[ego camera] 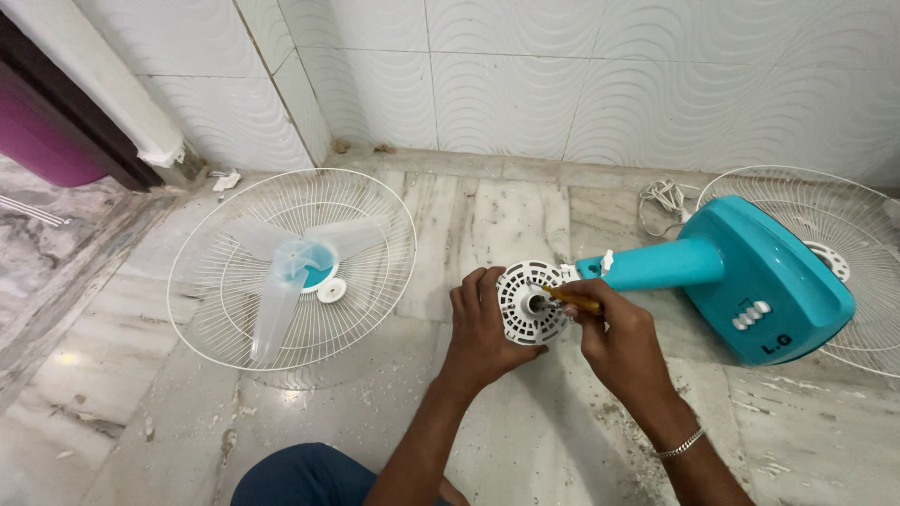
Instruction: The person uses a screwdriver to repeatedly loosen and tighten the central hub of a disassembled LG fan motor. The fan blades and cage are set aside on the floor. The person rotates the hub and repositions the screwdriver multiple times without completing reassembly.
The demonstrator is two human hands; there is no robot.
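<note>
A teal fan body (750,272) lies on its side on the marble floor, its neck pointing left to a white round motor housing (527,302). My left hand (483,328) cups the housing's left and lower rim. My right hand (614,333) grips a yellow-handled screwdriver (574,299) whose tip sits at the centre of the housing. A metal bracelet is on my right wrist.
A white wire fan guard (234,309) lies at left, holding a translucent blue blade (291,272) and a small white cap (330,291). A second guard (844,215) lies behind the fan base at right. A coiled white cord (661,199) rests near the tiled wall.
</note>
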